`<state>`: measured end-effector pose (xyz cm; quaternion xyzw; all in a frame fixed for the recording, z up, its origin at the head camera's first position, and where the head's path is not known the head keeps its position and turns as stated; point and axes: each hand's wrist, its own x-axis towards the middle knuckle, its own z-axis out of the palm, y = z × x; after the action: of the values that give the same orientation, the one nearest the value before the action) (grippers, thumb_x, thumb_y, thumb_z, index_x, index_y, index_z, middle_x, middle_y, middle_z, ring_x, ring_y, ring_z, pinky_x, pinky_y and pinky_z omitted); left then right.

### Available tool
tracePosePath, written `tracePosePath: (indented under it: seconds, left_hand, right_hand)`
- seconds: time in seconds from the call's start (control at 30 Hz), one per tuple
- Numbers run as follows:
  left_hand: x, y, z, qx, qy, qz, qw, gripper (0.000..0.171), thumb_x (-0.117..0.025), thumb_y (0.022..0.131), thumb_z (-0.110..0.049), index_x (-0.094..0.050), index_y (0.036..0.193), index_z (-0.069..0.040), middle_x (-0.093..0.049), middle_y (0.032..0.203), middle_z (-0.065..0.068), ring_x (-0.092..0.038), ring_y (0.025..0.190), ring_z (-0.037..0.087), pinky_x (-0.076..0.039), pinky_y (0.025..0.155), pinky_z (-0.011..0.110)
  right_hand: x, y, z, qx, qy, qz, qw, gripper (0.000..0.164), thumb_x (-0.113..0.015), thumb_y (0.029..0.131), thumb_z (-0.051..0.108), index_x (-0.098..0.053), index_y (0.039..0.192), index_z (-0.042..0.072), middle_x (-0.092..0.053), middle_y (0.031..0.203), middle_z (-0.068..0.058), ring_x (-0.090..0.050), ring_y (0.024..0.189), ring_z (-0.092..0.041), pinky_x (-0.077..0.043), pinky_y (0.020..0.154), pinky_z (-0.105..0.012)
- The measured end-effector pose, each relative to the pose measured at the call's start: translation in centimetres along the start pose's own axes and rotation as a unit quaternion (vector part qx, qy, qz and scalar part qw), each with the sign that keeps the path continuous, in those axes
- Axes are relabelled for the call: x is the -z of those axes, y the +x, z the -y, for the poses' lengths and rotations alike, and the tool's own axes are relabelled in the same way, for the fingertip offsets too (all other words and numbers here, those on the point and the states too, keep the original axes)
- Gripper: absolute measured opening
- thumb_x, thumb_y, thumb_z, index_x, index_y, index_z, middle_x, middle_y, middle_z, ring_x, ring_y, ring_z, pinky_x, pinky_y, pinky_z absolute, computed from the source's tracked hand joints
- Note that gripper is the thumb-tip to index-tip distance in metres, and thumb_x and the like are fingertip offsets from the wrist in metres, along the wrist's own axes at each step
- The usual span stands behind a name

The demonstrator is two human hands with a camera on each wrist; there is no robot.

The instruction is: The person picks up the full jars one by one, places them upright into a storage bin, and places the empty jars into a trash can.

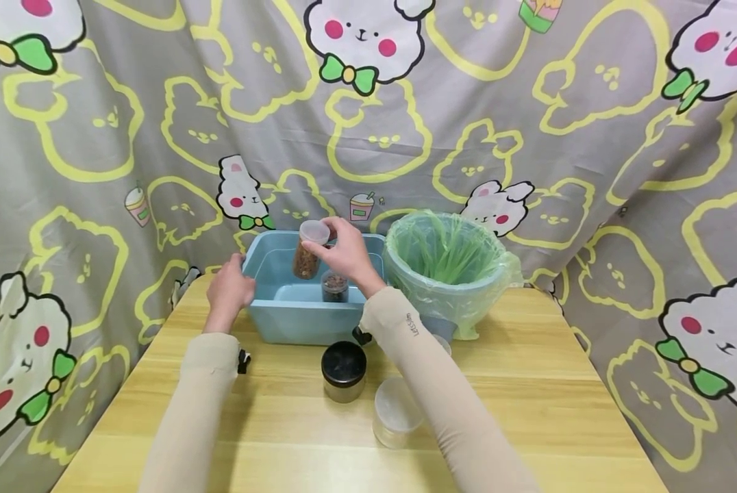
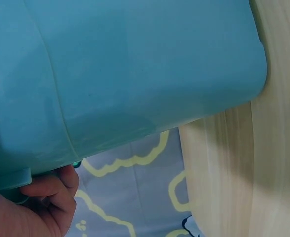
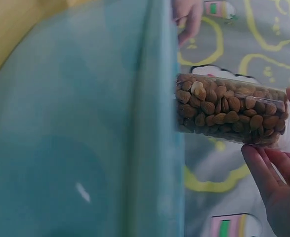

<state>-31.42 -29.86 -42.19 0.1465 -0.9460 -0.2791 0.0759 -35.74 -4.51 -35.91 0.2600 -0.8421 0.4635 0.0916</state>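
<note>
My right hand (image 1: 346, 253) grips a clear jar of almonds (image 1: 306, 260) near its pale lid, holding it slightly tilted over the blue tub (image 1: 313, 322). In the right wrist view the almonds (image 3: 228, 108) show through the jar's wall, and the tub's rim overlaps its lower end. A second, smaller jar with dark contents (image 1: 335, 287) stands inside the tub, below the right hand. At the tub's left end my left hand (image 1: 229, 286) holds the rim. The left wrist view shows its fingers (image 2: 56, 192) curled at the rim's edge.
Right of the tub stands a bin lined with a green plastic bag (image 1: 448, 274). In front, a black-lidded jar (image 1: 344, 373) and a clear jar with a whitish lid (image 1: 396, 414) stand on the wooden table (image 1: 294, 438). My right sleeve partly hides another clear container (image 1: 444, 344). Patterned curtains surround the table.
</note>
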Motion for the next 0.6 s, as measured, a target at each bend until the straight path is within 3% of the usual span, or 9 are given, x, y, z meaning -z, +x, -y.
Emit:
tracePosePath:
  seconds: [0.3, 0.6]
  left_hand:
    - [-0.3, -0.3, 0.3, 0.006, 0.001, 0.004, 1.0000, 0.060, -0.050, 0.100, -0.012, -0.032, 0.156, 0.000, -0.051, 0.143, 0.032, -0.055, 0.118, 0.050, -0.048, 0.094, 0.066]
    - [-0.1, -0.3, 0.0, -0.001, -0.002, -0.008, 1.0000, 0.058, -0.049, 0.100, -0.013, -0.035, 0.155, -0.001, -0.053, 0.141, 0.031, -0.056, 0.117, 0.049, -0.049, 0.093, 0.065]
  right_hand:
    - [-3.0, -0.6, -2.3, -0.039, 0.008, 0.036, 0.999, 0.049, -0.077, 0.094, 0.041, -0.063, 0.131, 0.013, -0.066, 0.121, -0.004, -0.061, 0.106, -0.020, -0.053, 0.089, -0.037]
    - [-4.2, -0.5, -3.5, -0.045, -0.036, 0.046, 0.997, 0.049, -0.077, 0.093, 0.042, -0.062, 0.128, 0.012, -0.065, 0.117, -0.005, -0.059, 0.099, -0.019, -0.053, 0.085, -0.035]
